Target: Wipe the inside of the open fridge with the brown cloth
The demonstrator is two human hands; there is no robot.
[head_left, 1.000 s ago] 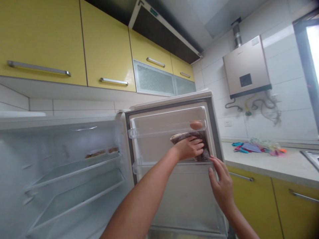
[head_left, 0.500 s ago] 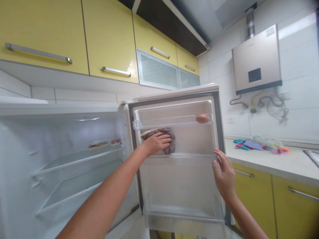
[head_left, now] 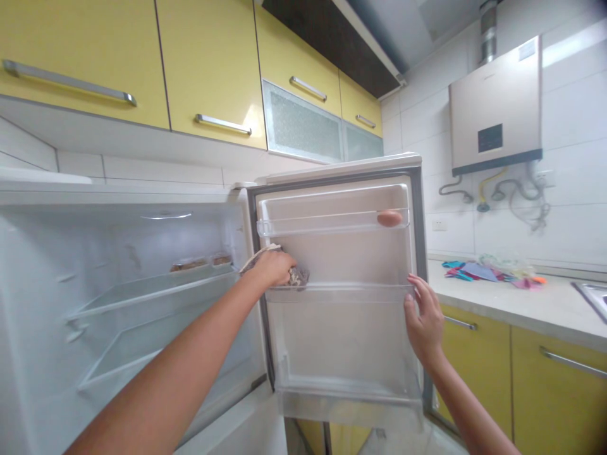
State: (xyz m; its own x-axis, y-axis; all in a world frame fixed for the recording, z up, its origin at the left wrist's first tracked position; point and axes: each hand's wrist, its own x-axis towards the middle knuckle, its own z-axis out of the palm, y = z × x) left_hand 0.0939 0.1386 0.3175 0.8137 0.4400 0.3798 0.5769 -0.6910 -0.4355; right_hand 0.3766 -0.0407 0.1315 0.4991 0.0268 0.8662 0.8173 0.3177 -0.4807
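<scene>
A brown patterned cloth point(head_left: 298, 276) is bunched under my left hand point(head_left: 274, 266), whose fingers are curled over it. It lies against the inside of the open fridge door point(head_left: 351, 347), by the hinge-side end of the clear middle door shelf point(head_left: 341, 293). My right hand point(head_left: 424, 319) rests at the door's free edge, beside the other end of that shelf. Its thumb and fingers are apart, with the fingertips against the door's inner rim. Above, one brown egg point(head_left: 389, 218) sits in the top door shelf point(head_left: 322, 222).
Inside the fridge, glass shelves point(head_left: 142, 284) hold small packs of food point(head_left: 188, 264) at the back right. Colourful cloths or gloves point(head_left: 478, 272) lie on the counter point(head_left: 531, 309) to the right, near a sink point(head_left: 592, 297). A water heater point(head_left: 496, 107) hangs above; yellow cabinets point(head_left: 208, 63) run overhead.
My left hand has slid left with the cloth, from the middle of the door's inside toward the hinge side. My right hand stays at the door edge. The view has shifted slightly.
</scene>
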